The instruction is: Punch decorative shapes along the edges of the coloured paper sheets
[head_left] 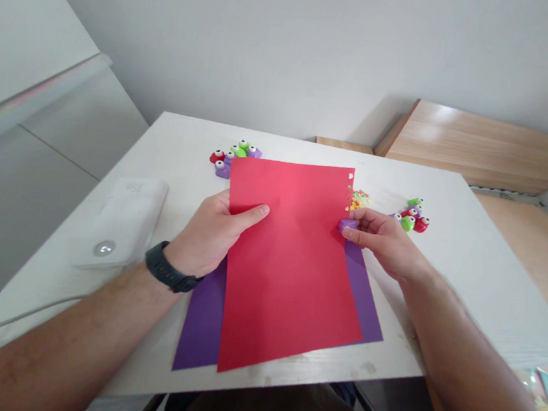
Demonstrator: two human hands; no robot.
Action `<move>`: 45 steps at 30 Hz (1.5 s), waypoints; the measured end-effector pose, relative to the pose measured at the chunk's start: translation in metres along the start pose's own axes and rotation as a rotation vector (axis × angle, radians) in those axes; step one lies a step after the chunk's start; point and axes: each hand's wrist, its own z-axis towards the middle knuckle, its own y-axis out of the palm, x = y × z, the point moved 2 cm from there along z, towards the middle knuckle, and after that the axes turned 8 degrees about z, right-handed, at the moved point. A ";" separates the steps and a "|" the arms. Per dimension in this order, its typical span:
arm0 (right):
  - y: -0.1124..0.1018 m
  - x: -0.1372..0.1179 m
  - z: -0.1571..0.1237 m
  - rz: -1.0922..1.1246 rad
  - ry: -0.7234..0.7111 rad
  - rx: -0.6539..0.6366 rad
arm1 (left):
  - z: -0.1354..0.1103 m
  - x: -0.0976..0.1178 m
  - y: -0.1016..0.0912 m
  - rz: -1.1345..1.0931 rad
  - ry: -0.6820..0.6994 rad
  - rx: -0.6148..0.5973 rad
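Note:
My left hand (217, 229) grips the left edge of a red sheet of paper (293, 258), thumb on top and fingers hidden behind it. My right hand (386, 238) pinches a small purple craft punch (347, 226) at the sheet's right edge. Above the punch, a row of small cut-out shapes, a heart among them, runs along that edge. A purple sheet (200, 327) lies on the table beneath the red one. Just past my right fingers is a small pile of yellowish and coloured paper bits (361, 199).
Red, green and purple punches with googly eyes are clustered at the back left (235, 157) and at the right (412, 216). A white box-shaped device (121, 224) lies on the left of the white table (464, 273), near a cable (29, 315). Wooden furniture (491, 138) stands behind right.

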 end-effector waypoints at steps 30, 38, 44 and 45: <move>0.000 -0.001 0.000 -0.025 -0.019 0.024 | -0.004 0.004 0.005 -0.013 0.024 0.029; -0.001 0.000 0.001 -0.021 -0.028 0.037 | -0.004 0.002 0.003 0.017 0.042 0.018; 0.001 -0.001 0.001 -0.022 -0.020 0.042 | -0.003 0.001 0.001 0.057 0.059 0.018; 0.001 -0.001 0.001 -0.023 -0.018 0.039 | -0.003 0.000 0.001 0.061 0.060 0.020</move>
